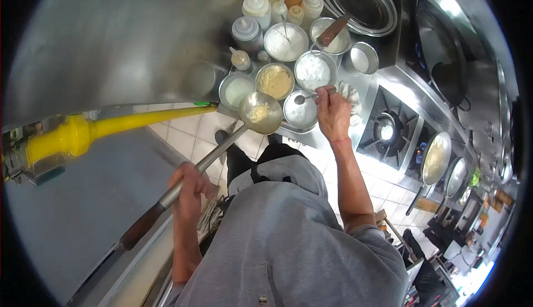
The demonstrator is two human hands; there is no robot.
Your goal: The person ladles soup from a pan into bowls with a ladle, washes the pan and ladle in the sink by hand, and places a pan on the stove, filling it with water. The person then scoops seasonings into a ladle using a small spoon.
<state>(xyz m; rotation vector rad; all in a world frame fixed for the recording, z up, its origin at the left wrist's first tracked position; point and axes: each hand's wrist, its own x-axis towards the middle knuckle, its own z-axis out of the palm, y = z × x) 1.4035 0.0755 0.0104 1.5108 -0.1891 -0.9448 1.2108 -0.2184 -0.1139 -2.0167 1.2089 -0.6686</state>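
A long-handled ladle point(268, 122) is held by its metal shaft in my left hand point(191, 183), with pale yellow granules in its bowl. The ladle's bowl hangs beside the bowl of yellowish powder point(275, 81). My right hand point(333, 112) is closed on a small spoon point(300, 100), whose tip is over a metal bowl with a little white contents point(300, 112). Behind it stands a bowl of white powder point(312, 71). To the left is a bowl of whitish contents point(237, 91).
Squeeze bottles point(257, 8) stand at the back. A brown-handled utensil point(334, 30) lies across a bowl. Strainers point(363, 4) sit back right. On the right are a stove burner point(387, 126), a wok point(438, 46) and pans point(436, 158). A yellow pole-like object point(150, 119) extends from the left.
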